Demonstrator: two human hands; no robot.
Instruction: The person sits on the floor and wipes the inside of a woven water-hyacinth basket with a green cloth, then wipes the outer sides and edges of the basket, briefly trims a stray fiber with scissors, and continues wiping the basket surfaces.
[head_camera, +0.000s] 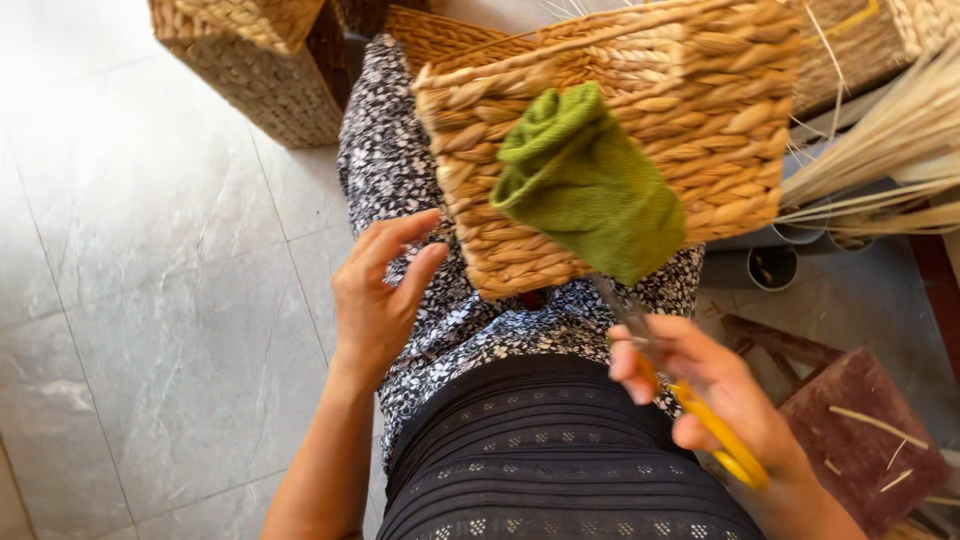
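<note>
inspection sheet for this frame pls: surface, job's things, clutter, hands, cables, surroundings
Surface: grey tiled floor; basket rests on the person's lap.
Job's things: woven basket with green cloth draped on its side; yellow-handled scissors.
Clutter: loose straw bits on a dark red stool.
Hands: left hand open, beside the basket's lower corner; right hand holds the scissors, blades blurred.
Cables: nothing seen.
Surroundings: more baskets behind, straw bundle at right, grey cups.
</note>
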